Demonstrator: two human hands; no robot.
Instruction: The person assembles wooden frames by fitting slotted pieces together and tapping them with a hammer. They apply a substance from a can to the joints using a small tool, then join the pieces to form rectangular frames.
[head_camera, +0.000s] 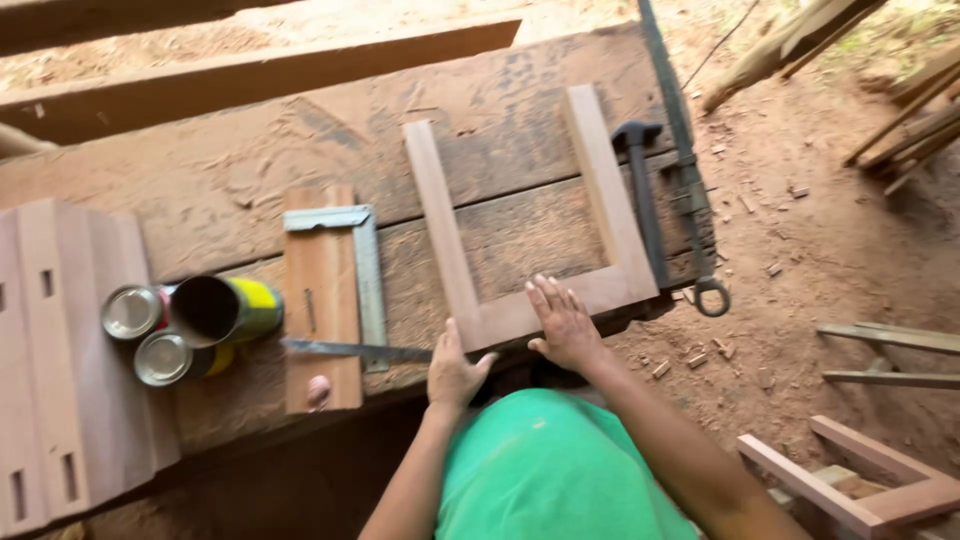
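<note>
Both hands flat on the near rail of a U-shaped wooden frame (520, 235) lying on a rough plank workbench (230, 180): left hand (453, 370) at the corner, right hand (563, 322) just beside it. Right of the frame, a hammer (643, 190) and a bar clamp (685, 160). To the left, a steel square (362, 270) over a short board (320, 300), a saw blade (355, 350), three cans (185, 325).

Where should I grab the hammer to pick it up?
Probably by the middle of its long dark handle, coming from the right. The hammer lies flat on the bench with its head at the far end, and the wooden frame sits close along its left side.
</note>
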